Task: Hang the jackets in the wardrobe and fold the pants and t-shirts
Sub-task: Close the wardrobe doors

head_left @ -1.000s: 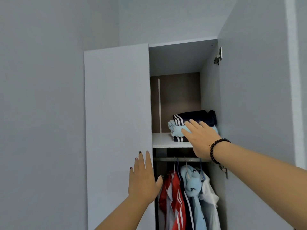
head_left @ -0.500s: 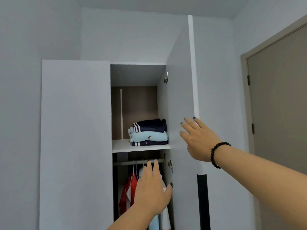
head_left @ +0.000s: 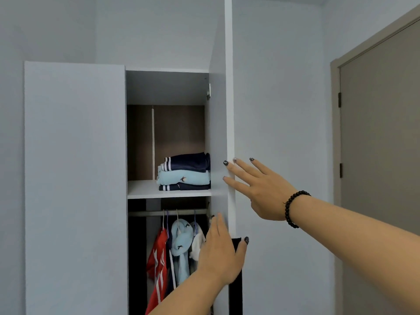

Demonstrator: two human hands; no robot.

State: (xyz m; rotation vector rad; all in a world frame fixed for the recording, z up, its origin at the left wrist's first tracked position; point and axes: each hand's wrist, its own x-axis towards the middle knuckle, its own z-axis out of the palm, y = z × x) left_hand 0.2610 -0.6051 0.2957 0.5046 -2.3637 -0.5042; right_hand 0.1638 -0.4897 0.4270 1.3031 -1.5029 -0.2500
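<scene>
Both hands have left the shelf: right hand (head_left: 261,192) lies flat-fingered on the white wardrobe door's (head_left: 219,133) edge, left hand (head_left: 221,253) spread open lower down.

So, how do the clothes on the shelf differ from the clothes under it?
The shelf clothes lie folded in a stack of navy and light blue; the rail clothes hang on hangers and include red and white. The left hand hides part of the rail clothes; the shelf clothes show whole. Both are inside the open wardrobe.
</scene>
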